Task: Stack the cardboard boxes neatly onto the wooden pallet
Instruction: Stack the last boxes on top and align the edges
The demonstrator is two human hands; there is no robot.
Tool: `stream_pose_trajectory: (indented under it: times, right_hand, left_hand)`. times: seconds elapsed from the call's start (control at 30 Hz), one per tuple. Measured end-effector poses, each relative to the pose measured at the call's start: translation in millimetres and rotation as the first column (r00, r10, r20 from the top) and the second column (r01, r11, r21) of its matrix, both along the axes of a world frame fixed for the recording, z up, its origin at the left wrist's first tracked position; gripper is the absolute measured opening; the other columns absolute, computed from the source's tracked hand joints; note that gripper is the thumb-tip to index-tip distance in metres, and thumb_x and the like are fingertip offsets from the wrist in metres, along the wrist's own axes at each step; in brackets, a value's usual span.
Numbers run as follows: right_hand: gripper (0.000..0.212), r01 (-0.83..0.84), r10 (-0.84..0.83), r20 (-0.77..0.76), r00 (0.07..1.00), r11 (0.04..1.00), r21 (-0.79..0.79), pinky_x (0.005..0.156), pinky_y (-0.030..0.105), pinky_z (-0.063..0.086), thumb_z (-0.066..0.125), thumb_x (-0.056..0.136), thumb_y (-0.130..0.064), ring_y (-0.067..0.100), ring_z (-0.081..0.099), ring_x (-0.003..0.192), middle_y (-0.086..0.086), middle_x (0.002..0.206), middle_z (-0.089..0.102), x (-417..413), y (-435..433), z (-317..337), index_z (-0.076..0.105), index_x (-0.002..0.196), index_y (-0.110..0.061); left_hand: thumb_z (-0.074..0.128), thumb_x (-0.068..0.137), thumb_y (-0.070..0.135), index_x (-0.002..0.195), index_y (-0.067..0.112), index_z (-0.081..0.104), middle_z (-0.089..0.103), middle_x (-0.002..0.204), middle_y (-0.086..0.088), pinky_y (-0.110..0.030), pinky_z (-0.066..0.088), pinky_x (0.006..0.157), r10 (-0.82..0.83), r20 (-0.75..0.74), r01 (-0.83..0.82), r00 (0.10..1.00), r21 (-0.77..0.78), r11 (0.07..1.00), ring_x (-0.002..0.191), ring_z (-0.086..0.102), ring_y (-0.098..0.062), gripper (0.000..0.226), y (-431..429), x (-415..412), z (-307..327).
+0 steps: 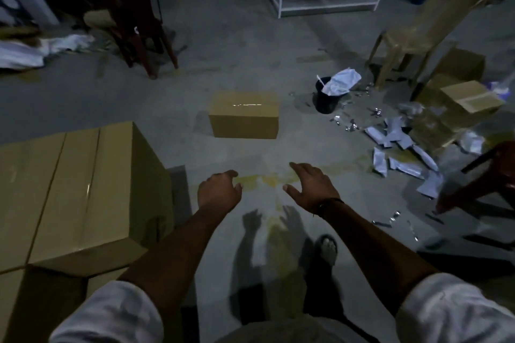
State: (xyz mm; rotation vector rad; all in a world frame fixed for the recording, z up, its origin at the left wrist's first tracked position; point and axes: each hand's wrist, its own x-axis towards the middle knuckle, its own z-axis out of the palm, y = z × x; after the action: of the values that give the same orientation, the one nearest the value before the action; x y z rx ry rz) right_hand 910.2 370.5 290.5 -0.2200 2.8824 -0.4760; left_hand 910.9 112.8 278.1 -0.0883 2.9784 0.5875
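Both arms reach forward, white sleeves [111, 312] bunched at the elbows, palms turned down over the concrete floor [250, 50]. The left hand [218, 192] droops with its fingers [230, 174] loosely bent, holding nothing. The right hand [309, 189] lies flatter, fingers wide and thumb splayed toward the left hand, also empty, with a dark band [326, 205] at its wrist. A single closed cardboard box [245, 115] sits on the floor at 12 o'clock from the hands, well apart from them. Stacked cardboard boxes [80, 189] stand at 9 o'clock, near the left forearm. A black bucket [324, 100] stands at 2 o'clock.
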Motion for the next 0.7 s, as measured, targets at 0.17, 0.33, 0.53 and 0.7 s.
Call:
stream_pose_trajectory:
  times: [0.17, 0.33, 0.53, 0.7]
  right_hand:
    - [0.091, -0.082, 0.083, 0.055, 0.995, 0.997, -0.013, 0.106, 0.045, 0.040, 0.029, 0.083, -0.074, 0.033, 0.041, 0.136, 0.009, 0.155, 0.039, -116.0, 45.1, -24.7, 0.031, 0.156, -0.020]
    - [0.072, -0.149, 0.150, 0.057, 0.987, 0.989, -0.021, 0.107, 0.045, 0.041, 0.052, 0.095, -0.057, 0.035, 0.043, 0.136, 0.012, 0.153, 0.043, -227.4, 97.1, -27.2, 0.035, 0.155, -0.020]
    - [0.074, -0.195, 0.192, 0.161, 0.968, 0.981, 0.003, 0.110, 0.046, 0.038, 0.048, 0.096, -0.059, 0.032, 0.039, 0.138, 0.008, 0.156, 0.037, -369.9, 123.3, -34.4, 0.027, 0.157, -0.023]
    - [0.072, -0.253, 0.246, 0.210, 0.946, 0.968, 0.006, 0.111, 0.047, 0.037, 0.048, 0.097, -0.059, 0.031, 0.037, 0.140, 0.006, 0.157, 0.037, -488.9, 101.7, -62.6, 0.028, 0.157, -0.023]
  left_hand:
    - [0.063, 0.091, 0.049, 0.128, 0.029, 0.065, 0.073, 0.117, -0.002, -0.039, 0.057, 0.089, 0.155, 0.075, -0.159, 0.985, 0.043, 0.986, 0.109, 0.068, -0.024, 0.043, 39.5, -91.8, -22.1]
    - [0.062, 0.093, 0.048, 0.130, 0.028, 0.063, 0.072, 0.121, 0.000, -0.037, 0.056, 0.091, 0.285, 0.146, -0.300, 0.948, 0.095, 0.949, 0.110, 0.067, -0.021, 0.042, 78.3, -173.2, -23.4]
    - [0.065, 0.094, 0.045, 0.129, 0.025, 0.064, 0.073, 0.120, 0.000, -0.033, 0.056, 0.086, 0.418, 0.210, -0.454, 0.884, 0.173, 0.874, 0.108, 0.069, -0.021, 0.040, 96.7, -257.8, -35.4]
    - [0.066, 0.092, 0.045, 0.127, 0.028, 0.066, 0.074, 0.118, 0.003, -0.032, 0.055, 0.089, 0.525, 0.275, -0.573, 0.805, 0.134, 0.809, 0.109, 0.069, -0.018, 0.039, 80.7, -348.0, -72.1]
